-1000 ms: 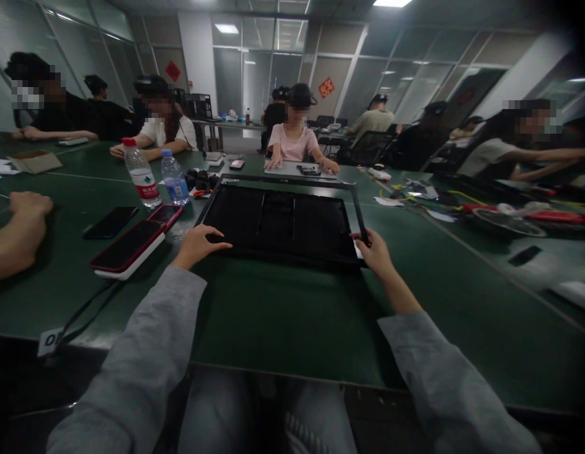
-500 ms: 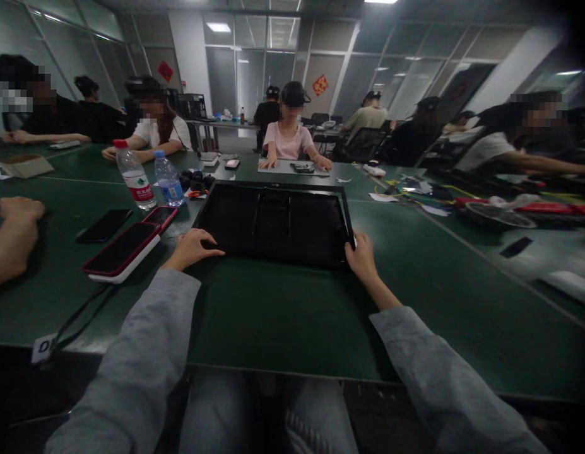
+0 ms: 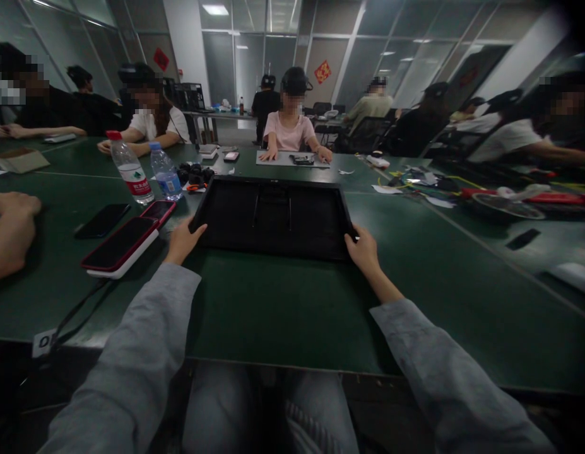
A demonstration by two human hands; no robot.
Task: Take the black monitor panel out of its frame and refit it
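One black, rectangular, rimmed panel point(image 3: 273, 221) with two shiny lines lies at twelve o'clock on the table point(image 3: 283, 309); the left hand point(image 3: 181, 241) grasps it at eight o'clock, the right hand point(image 3: 365, 249) at four.

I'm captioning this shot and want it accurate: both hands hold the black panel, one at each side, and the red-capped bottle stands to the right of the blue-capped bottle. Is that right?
Not quite: the head view shows the red-capped bottle to the left of the blue-capped bottle. Both hands do hold the black panel, one at each side.
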